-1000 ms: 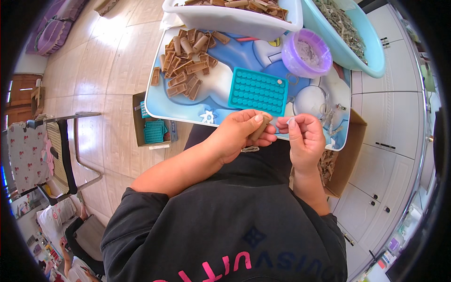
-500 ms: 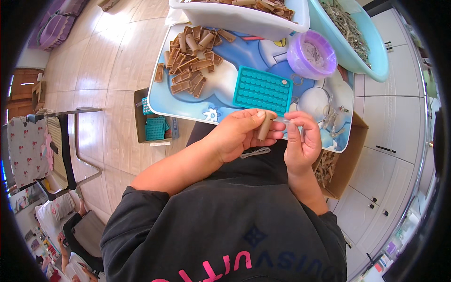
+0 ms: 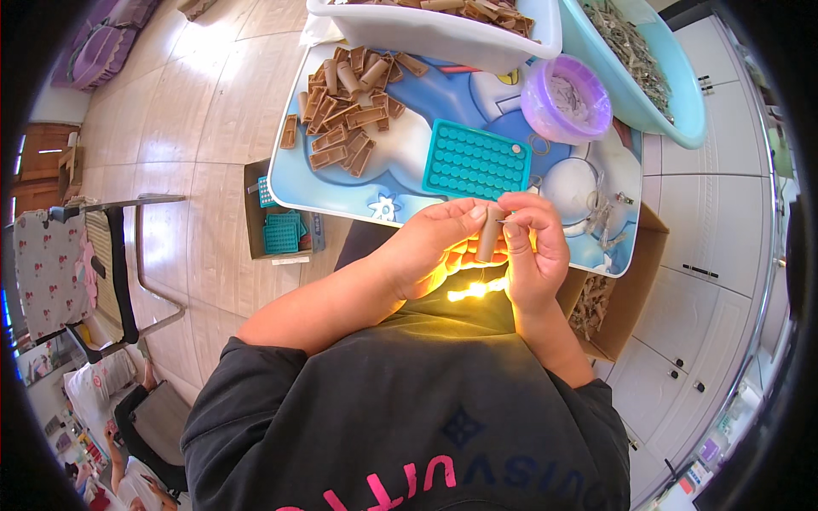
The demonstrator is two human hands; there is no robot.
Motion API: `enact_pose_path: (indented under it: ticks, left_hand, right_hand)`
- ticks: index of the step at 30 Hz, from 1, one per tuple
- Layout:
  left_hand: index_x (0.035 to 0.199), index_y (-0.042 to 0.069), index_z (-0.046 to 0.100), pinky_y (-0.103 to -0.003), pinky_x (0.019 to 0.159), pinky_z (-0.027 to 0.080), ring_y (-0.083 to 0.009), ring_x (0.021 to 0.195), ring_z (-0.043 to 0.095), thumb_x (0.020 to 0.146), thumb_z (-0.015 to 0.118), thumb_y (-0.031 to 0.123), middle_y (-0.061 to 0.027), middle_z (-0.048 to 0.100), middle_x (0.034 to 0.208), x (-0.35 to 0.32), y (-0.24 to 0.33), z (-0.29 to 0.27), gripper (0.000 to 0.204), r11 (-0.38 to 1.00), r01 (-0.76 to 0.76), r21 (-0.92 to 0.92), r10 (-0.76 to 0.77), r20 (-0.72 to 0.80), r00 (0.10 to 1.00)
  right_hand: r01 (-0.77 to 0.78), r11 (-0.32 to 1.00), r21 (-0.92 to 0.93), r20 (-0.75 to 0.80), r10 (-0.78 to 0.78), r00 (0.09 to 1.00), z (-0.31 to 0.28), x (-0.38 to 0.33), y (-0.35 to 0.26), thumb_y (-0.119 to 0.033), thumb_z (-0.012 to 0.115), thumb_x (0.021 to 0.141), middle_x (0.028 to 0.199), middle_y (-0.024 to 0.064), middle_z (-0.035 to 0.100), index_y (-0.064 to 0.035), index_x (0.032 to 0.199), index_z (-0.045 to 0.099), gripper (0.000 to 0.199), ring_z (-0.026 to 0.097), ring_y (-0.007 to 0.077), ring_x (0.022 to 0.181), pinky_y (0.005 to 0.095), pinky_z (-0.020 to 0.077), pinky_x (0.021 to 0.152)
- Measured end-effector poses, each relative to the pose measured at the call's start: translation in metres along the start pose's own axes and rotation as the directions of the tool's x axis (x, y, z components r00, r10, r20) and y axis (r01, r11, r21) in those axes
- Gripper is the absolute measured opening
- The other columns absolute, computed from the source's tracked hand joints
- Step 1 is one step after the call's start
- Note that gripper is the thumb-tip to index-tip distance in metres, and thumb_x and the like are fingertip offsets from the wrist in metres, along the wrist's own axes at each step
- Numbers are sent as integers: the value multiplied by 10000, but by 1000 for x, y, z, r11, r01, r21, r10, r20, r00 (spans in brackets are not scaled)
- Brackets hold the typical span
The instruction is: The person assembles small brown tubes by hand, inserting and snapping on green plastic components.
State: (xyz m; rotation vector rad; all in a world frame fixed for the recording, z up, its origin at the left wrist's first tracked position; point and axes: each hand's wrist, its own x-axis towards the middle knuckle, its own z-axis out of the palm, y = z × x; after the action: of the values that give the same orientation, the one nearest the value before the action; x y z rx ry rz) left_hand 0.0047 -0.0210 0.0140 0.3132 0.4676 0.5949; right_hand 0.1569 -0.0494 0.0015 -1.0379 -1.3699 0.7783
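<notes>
while the left hand (image 3: 430, 247) pinches a small brown tube (image 3: 489, 233) upright between thumb and fingertips, the right hand (image 3: 535, 247) meets it from the other side, its fingers closed on a thin pin-like piece at the tube's upper end; that piece is too small to tell apart clearly. both grips are closed, the left on the tube, the right on the tiny piece and touching the tube. the tube sits just over the near edge of the desk (image 3: 409, 183), which has a blue and white cartoon top. just beyond the hands lies a teal perforated tray (image 3: 471, 160) with rows of holes. farther left on the desk is a heap of brown tubes and brown moulded strips (image 3: 345, 119). a purple bowl (image 3: 566, 100) stands to the right of the tray, beside a pale blue basin (image 3: 648, 77) of greyish scraps. a white tub (image 3: 434, 30) holds more brown pieces at the far edge. a cardboard box (image 3: 618, 289) stands below the desk's right corner, and another box with teal trays (image 3: 279, 223) rests on the wooden floor.
</notes>
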Motion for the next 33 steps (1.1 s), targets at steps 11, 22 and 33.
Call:
enact_pose_path:
  ticks: [11,22,33]
  left_hand:
    - [1172,12,464,-379,962,424,-201,1047,560,977,371,270,-96,554,1123,4,-7,-5,337,997,-22,76,24,-23,999]
    - [1158,19,477,-362,938,436,-186,1014,569,975,376,285,-82,571,1069,3,-7,-5,338,990,-11,143,17,-43,999]
    - [1164,40,484,-293,827,457,-142,954,578,972,399,283,-52,577,1024,-1,-5,1,321,982,-42,182,56,-75,996]
  right_hand:
    - [106,974,-201,5,-107,994,2,1,0,-3,563,854,920,156,621,10,871,543,30,619,233,841,305,493,736]
    - [126,953,-277,77,-109,991,-4,6,-6,-39,580,853,925,159,627,1,861,549,52,630,246,831,316,501,729]
    - [40,993,-111,12,-39,999,1,1,-4,-30,556,869,936,161,630,6,867,541,40,629,237,839,312,498,740]
